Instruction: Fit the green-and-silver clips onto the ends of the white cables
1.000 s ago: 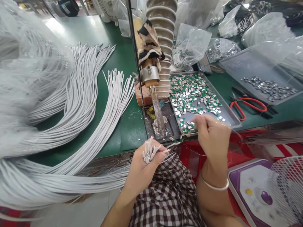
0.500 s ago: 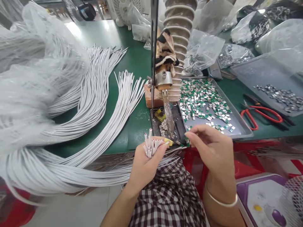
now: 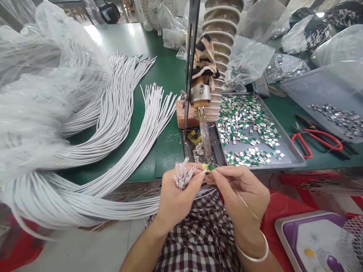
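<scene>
My left hand (image 3: pixel 177 196) is closed round a bundle of white cables (image 3: pixel 183 175), whose cut ends with reddish cores stick up from the fist. Something yellow covers a fingertip there, beside a small green circuit board (image 3: pixel 210 168). My right hand (image 3: pixel 244 192) pinches a thin wire (image 3: pixel 245 202), like solder wire, that trails down across the palm. The fingertips of both hands nearly meet at the board. Just beyond them, a clamped soldering iron (image 3: pixel 204 136) points down over a dark tray (image 3: pixel 217 149) with solder scraps.
A metal tray (image 3: pixel 292 156) holds many small green-and-silver boards. Red-handled pliers (image 3: pixel 323 136) lie to its right. More white cables (image 3: pixel 136 151) spread over the green table (image 3: pixel 167 151) at left, partly under plastic. A ribbed duct (image 3: pixel 221 30) rises behind the iron.
My right hand has moved left from the board tray's near corner to my left fingertips. A green board now shows at the fingertips, and the thin wire shows along my right hand.
</scene>
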